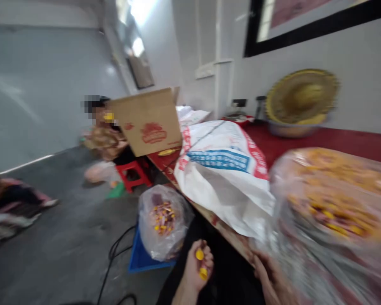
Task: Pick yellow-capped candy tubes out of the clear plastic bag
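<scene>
My left hand (pixel 198 267) is low in the view, closed around small yellow pieces (pixel 200 254), with another showing near the little finger. My right hand (pixel 269 275) is blurred at the bottom right and grips the neck of a large clear plastic bag (pixel 330 199). That bag bulges with yellow and red pieces and sits close to the camera. A smaller clear bag (pixel 163 220) of the same kind of pieces rests in a blue plastic crate (pixel 142 254) just beyond my left hand.
A white woven sack (pixel 222 178) lies on a red-topped table (pixel 305 142), with a straw hat in a metal basin (pixel 300 101) behind it. A cardboard sheet (pixel 147 120) stands at the table's far end. A seated person (pixel 106 135) and a red stool (pixel 133 173) are beyond it. Another person (pixel 12 203) sits at the left. Black cables (pixel 114 254) cross the grey floor.
</scene>
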Demonstrator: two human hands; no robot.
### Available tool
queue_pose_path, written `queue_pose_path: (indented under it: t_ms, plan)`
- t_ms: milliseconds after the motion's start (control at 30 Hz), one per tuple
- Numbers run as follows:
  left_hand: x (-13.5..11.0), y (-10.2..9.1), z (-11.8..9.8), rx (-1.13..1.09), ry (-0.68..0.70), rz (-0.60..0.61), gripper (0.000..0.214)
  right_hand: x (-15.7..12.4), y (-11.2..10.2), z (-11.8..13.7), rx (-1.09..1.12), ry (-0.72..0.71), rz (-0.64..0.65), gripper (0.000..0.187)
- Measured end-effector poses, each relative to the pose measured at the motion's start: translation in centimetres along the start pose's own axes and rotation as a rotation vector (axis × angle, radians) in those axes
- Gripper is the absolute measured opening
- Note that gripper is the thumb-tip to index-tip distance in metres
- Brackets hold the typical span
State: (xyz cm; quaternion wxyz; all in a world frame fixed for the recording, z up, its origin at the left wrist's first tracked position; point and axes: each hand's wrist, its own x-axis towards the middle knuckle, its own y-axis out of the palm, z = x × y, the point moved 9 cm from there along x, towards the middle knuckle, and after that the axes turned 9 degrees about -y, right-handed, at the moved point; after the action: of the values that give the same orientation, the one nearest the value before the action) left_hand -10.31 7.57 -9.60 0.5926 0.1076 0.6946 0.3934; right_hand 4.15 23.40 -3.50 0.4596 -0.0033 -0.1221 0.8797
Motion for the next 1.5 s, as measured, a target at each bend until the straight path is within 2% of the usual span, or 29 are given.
queue_pose_path:
  t_ms: [100, 233, 333, 433, 533, 633, 767, 867, 967, 1033, 1100, 1133, 1200, 1300, 1367, 1433, 1500]
  plan:
    - [-0.4, 0.6, 0.0, 0.015, -0.003, -0.056, 0.025, 1.9, -7.2, 1.1, -0.188, -0.016, -0.213, 0.058]
    - [0.0, 1.3, 0.0, 0.148, -0.01, -0.145, 0.018, 5.0, -13.8, 1.8, -0.343, -0.087, -0.306, 0.052]
    - [-0.1, 1.6, 0.4, 0.279, -0.013, -0.267, 0.015, 8.5, -17.2, 2.3, -0.551, -0.152, -0.324, 0.045]
    - [-0.4, 2.3, 0.9, 0.348, 0.006, -0.343, 0.025, 13.1, -19.1, 1.8, -0.715, -0.116, -0.309, 0.04]
    - [-0.7, 2.8, 1.3, 0.362, 0.011, -0.377, 0.03, 17.4, -19.6, 0.6, -0.794, -0.057, -0.283, 0.034]
    - [-0.8, 2.4, 1.3, 0.332, 0.006, -0.415, 0.033, 20.3, -19.5, -0.8, -0.824, 0.002, -0.266, 0.023]
    - [-0.2, 2.6, 1.4, 0.272, -0.027, -0.307, 0.025, 21.7, -19.1, -2.0, -0.788, 0.045, -0.266, 0.014]
    - [0.7, 2.5, 1.5, 0.282, -0.06, -0.234, 0.015, 20.5, -18.9, -1.3, -0.713, -0.041, -0.329, 0.014]
    - [1.4, 2.1, 1.5, 0.321, -0.054, -0.195, 0.013, 17.3, -17.4, 0.6, -0.559, -0.289, -0.384, 0.024]
    - [1.6, 2.1, 1.5, 0.365, -0.032, -0.148, 0.016, 15.0, -15.6, 1.0, -0.485, -0.393, -0.344, 0.031]
    - [1.2, 2.9, 1.4, 0.455, 0.017, -0.089, 0.022, 13.2, -13.7, 0.5, -0.489, -0.408, -0.29, 0.034]
    - [0.9, 3.9, 1.2, 0.53, 0.049, -0.053, 0.025, 12.6, -12.9, 0.1, -0.506, -0.401, -0.276, 0.035]
    - [0.2, 7.0, 1.0, 0.722, 0.126, 0.032, 0.03, 12.0, -12.0, -0.8, -0.541, -0.383, -0.269, 0.035]
    - [-0.3, 14.0, -0.3, 0.998, 0.295, 0.129, 0.038, 12.0, -11.7, -1.5, -0.55, -0.378, -0.298, 0.034]
    - [0.4, 19.2, -2.3, 1.14, 0.484, 0.124, 0.04, 12.1, -11.8, -1.5, -0.538, -0.403, -0.303, 0.032]
    - [1.6, 24.1, -5.2, 1.327, 0.751, 0.033, 0.036, 12.1, -11.8, -1.2, -0.527, -0.433, -0.291, 0.03]
    - [3.1, 27.8, -8.0, 1.617, 1.031, -0.207, 0.03, 12.0, -11.8, -0.8, -0.534, -0.464, -0.284, 0.028]
